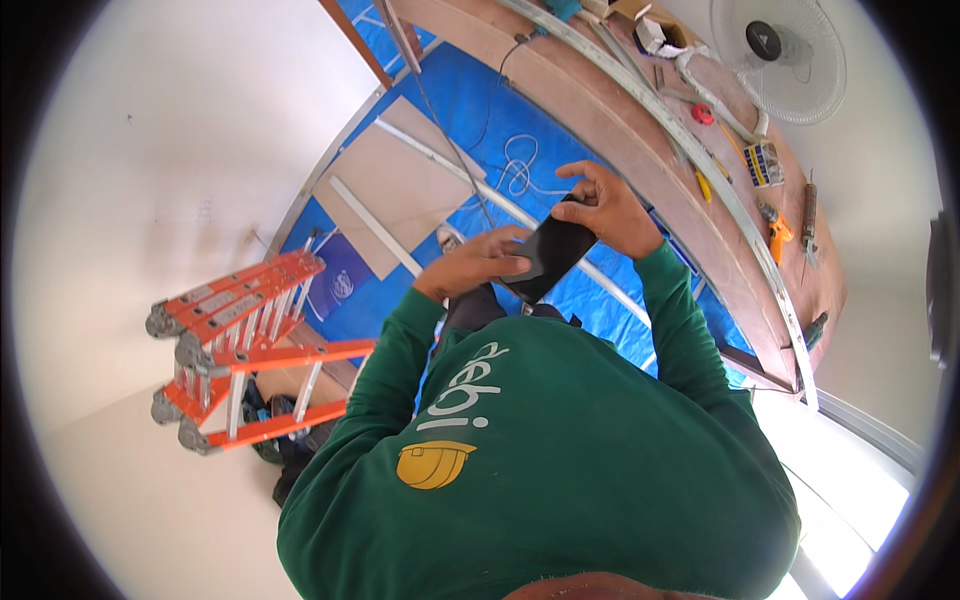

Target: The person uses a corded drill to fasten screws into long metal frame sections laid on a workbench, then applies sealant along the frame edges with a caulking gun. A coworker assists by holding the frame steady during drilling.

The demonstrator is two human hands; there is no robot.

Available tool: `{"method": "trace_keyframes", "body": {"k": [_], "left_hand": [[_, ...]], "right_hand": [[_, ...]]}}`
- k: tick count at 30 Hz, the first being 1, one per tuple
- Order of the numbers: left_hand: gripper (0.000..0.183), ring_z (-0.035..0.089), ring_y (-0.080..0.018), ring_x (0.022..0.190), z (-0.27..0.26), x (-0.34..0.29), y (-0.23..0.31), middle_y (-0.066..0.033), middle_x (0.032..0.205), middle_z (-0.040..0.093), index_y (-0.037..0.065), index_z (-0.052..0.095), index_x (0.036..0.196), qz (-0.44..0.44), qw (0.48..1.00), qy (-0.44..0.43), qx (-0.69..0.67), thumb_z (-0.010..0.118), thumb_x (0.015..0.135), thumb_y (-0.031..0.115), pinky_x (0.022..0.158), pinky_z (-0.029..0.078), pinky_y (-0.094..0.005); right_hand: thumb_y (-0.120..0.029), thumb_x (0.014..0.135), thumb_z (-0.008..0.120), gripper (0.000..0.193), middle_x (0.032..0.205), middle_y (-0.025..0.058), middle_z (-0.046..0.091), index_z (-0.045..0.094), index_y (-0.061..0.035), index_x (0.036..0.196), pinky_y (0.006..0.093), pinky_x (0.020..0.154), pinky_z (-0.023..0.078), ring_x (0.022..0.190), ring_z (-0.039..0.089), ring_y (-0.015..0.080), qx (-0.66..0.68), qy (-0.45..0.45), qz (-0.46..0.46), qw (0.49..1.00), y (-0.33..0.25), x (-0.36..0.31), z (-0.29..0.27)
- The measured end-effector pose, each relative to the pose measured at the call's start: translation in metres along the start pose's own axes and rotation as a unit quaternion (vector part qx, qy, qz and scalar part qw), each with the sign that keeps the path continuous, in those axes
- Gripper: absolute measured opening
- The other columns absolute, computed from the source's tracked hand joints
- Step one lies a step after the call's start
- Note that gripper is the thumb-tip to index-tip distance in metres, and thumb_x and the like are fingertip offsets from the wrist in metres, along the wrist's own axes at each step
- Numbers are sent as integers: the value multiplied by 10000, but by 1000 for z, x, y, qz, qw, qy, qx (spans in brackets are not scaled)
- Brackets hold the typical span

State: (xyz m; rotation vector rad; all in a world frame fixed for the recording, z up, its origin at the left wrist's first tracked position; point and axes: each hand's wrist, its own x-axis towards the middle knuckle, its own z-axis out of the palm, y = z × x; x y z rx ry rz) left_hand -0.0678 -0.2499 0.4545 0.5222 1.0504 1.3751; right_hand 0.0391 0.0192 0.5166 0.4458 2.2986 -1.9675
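Between my two hands, in front of my chest, is a black smartphone (553, 250) tilted with one end up to the right. My left hand (474, 262) grips its lower left end, the thumb lying on the dark screen. At the upper right end, my right hand (610, 208) holds the phone with its thumb along the edge, while the index finger is bent away above it. Both arms wear long green sleeves. Below the phone, my shoe (449, 238) shows beside a white metal strip (462, 173) over the blue floor sheet.
An orange folding ladder (250, 290) stands at left. A beige board (400, 190), another metal strip (375, 227) and a coiled white cable (520, 165) lie on blue sheeting (465, 80). The curved wooden bench (640, 130) at right bears an orange drill (777, 232), a fan (780, 55) and a long rail (740, 220).
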Motion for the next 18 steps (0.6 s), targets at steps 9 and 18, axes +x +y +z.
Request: {"method": "trace_keyframes", "body": {"k": [9,18], "left_hand": [[534,714,-218,1324,-88,63,79,-105,1442,685,47,475,1614,150,972,150,-99,597,1208,373,1079,642,-463],[520,719,-263,1340,-188,61,163,-127,1493,660,52,448,1625,189,964,147,-119,493,1241,400,1118,639,-491]], "right_hand": [[-127,996,847,475,1143,161,775,709,-25,1440,371,810,602,919,729,233,-136,259,-155,944,-37,115,69],[-84,1023,810,511,1245,127,763,716,-71,1525,366,920,599,1009,718,226,10,207,-83,975,-67,208,99]]}}
